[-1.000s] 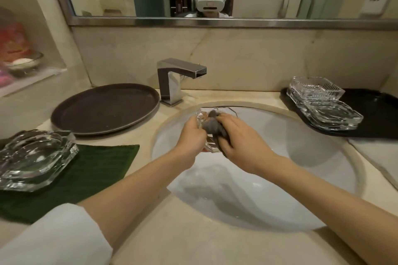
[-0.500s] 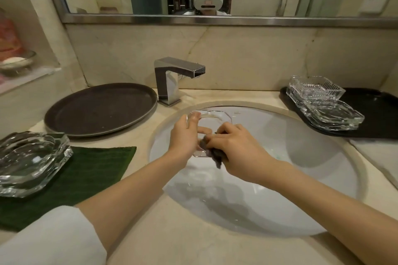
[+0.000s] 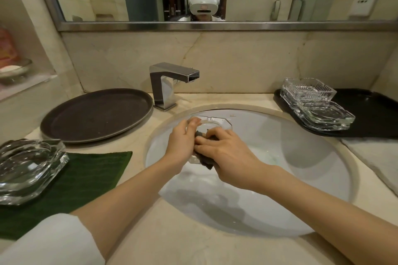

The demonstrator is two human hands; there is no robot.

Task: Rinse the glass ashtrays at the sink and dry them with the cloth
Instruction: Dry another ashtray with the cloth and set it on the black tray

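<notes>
Soft warm indoor light, arm shadows in sink, bowed edges, perhaps slightly blurred

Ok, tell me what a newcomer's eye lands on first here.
First, the two hands over the basin: the left hand holds a glass ashtray while the right hand presses a dark cloth against it. Next, the big ashtray on the green mat at left. Then the stacked ashtrays on the black tray at right.
</notes>
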